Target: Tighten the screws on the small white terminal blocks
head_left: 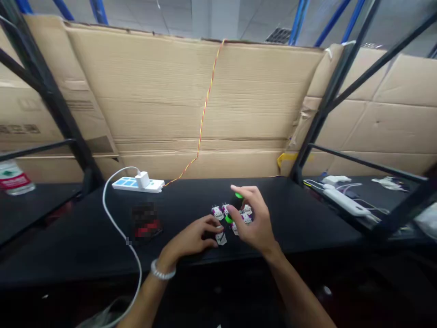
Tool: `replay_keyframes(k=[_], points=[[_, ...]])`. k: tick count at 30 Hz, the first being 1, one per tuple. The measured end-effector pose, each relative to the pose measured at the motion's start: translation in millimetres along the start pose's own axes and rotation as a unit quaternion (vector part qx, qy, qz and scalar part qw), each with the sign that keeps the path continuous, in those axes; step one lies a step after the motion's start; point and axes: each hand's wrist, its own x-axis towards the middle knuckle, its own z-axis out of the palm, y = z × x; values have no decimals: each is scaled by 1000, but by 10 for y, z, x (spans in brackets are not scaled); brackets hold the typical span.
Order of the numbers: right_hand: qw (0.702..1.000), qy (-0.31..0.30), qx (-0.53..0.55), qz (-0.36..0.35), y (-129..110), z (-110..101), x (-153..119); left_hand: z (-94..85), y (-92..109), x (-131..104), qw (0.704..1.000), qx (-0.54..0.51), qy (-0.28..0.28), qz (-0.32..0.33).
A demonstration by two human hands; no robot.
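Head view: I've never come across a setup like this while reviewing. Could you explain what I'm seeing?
There is no machine here: a person works bare-handed, and the single picture comes from a camera worn on their head, looking forward and down. The right hand holds a dark object with green ends, too blurred to identify. The left hand has its fingertips at a small white part; whether it grips it is unclear. Other white-and-purple pieces lie close by on the black table. Farther back sits a power strip, before upright cardboard.
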Motion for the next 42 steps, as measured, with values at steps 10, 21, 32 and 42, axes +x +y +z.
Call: replay_keyframes(k=[10, 21, 32, 42], points=[[999, -26, 38, 0, 4, -10, -1, -10, 26, -1, 1000, 4, -3, -3], [999, -28, 31, -19, -32, -36, 4, -11, 33, 5, 1000, 9, -4, -6], [1000, -24, 1, -3, -52, -32, 16, -9, 17, -3, 1000, 8, -4, -6], [1000, 5, 4, 12, 5, -94, 0, -1, 4, 0, 1000, 9, -2, -7]])
